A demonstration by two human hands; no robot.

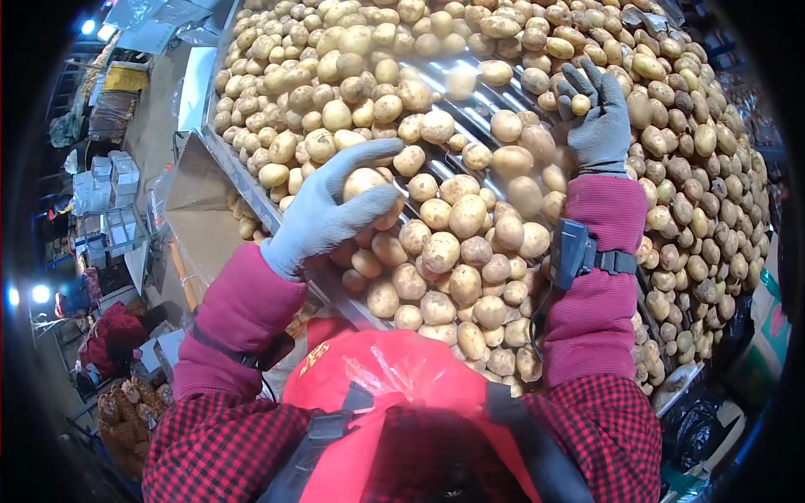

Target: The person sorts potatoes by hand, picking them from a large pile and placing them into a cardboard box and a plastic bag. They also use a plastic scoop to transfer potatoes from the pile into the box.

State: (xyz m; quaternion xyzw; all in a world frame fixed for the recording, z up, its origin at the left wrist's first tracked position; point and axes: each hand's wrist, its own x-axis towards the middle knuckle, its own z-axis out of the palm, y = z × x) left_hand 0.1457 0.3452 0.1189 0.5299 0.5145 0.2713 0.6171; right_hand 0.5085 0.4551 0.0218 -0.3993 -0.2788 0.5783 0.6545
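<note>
Potatoes [465, 216] lie heaped over a surface of metal rollers [474, 113], which shows through a gap in the middle. My left hand [335, 205], in a grey glove, curves its thumb and fingers around a potato [365, 184] at the near left of the heap. On the right, my right hand [595, 113], also gloved in grey, is turned palm up with its fingers curled loosely and spread; a small potato [580, 105] rests in it against the fingers. More potatoes lie on both sides of this hand.
A metal edge [251, 189] runs along the left of the heap, beside an open cardboard box [201, 197]. Stacked white boxes [113, 180] and bagged goods stand farther left. A black plastic bag [696, 432] lies at the lower right. Dark devices are strapped on both wrists.
</note>
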